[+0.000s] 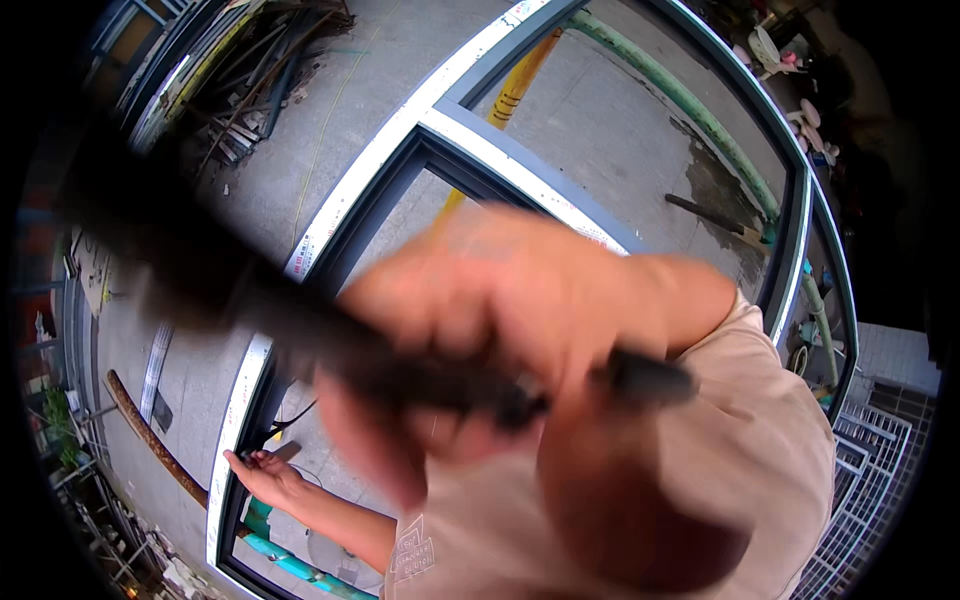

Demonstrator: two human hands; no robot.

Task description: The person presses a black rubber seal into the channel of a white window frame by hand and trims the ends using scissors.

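Note:
Close to the camera, my right hand (pixel 520 290) is blurred, its fingers curled round a long dark rod-like object (pixel 340 345). That object slants from the upper left to the middle; its kind cannot be made out. A small black piece (pixel 650 377) shows just below my right wrist. Farther off at lower left, my left hand (pixel 268 478) is palm up with its fingers stretched out, beside the side bar of a large window frame (pixel 385 135). The frame is dark grey with white film on its faces. A thin dark strap (pixel 290 422) hangs near my left fingers.
Yellow (pixel 520 85) and green (pixel 690 100) pipes lie under the frame, on the concrete floor. A rusty pipe (pixel 155 435) sticks out left of it. Metal lengths (pixel 240 120) are piled at far left, and white grilles (pixel 865 470) stand at right.

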